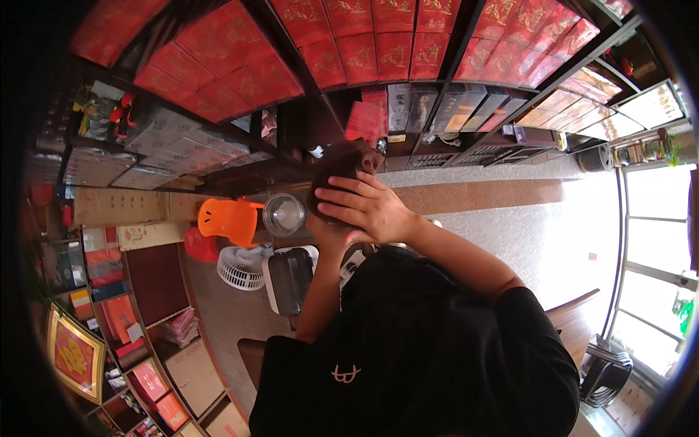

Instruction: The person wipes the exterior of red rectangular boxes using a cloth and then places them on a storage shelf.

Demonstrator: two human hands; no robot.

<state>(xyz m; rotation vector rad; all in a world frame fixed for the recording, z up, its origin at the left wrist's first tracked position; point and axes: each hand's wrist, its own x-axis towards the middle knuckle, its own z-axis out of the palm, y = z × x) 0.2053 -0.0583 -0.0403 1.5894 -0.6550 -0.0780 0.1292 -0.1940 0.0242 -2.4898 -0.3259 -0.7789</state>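
A dark brown, rounded object (338, 158) with a knobbly end is held up before my chest; its exact kind cannot be made out. Across its near side lies my right hand (377, 210), the fingers spread flat against the surface. My left hand (327, 232) supports it from below and is mostly hidden behind the right hand and the object. Just left of the hands is a round, clear container (284, 214). Below that, a dark-lidded white case or appliance (292, 278) stands close to my left forearm.
An orange plastic chair (229, 218), a red stool (199, 244) and a white fan (240, 267) are at the left. Shelves of red boxes (382, 54) line the far side. Wooden shelving (158, 284) runs along the left; a wooden table (573, 322) is at right.
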